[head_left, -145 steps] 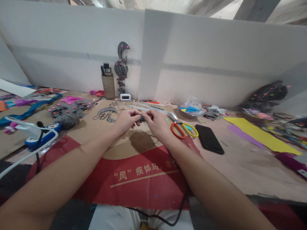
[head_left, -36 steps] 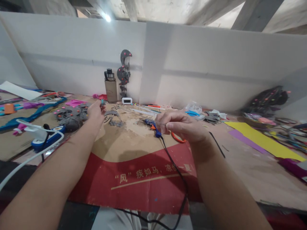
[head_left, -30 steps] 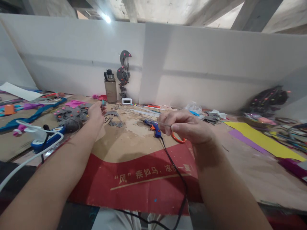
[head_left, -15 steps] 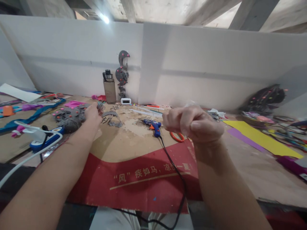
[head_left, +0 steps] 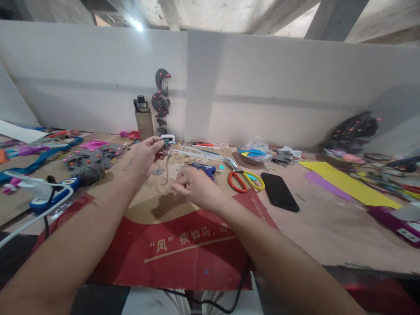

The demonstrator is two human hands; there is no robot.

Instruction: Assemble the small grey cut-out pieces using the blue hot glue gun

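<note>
My left hand [head_left: 149, 155] is raised over the cardboard, thumb and fingers pinched on a small grey-green piece [head_left: 167, 142]. From it a thin grey strand [head_left: 167, 166], like yarn, hangs down and curls at its lower end. Just right of that end is my right hand [head_left: 197, 186], its fingers curled together; whether anything is in them is hidden. Behind the right hand lies a blue glue gun [head_left: 209, 169], partly covered. A small grey scrap [head_left: 157, 171] rests on the cardboard below the left hand.
Scissors [head_left: 246, 177] with red and yellow handles and a black phone [head_left: 280, 192] lie to the right. At left are a ball of grey yarn [head_left: 90, 174], grey shapes with pink dots [head_left: 95, 157] and a power strip [head_left: 54, 197]. A bottle [head_left: 144, 124] stands by the wall.
My right hand has come down and left from its raised fist, uncovering the scissors and phone. The left hand has moved right with the grey-green piece, its strand now hanging. The view has shifted slightly.
</note>
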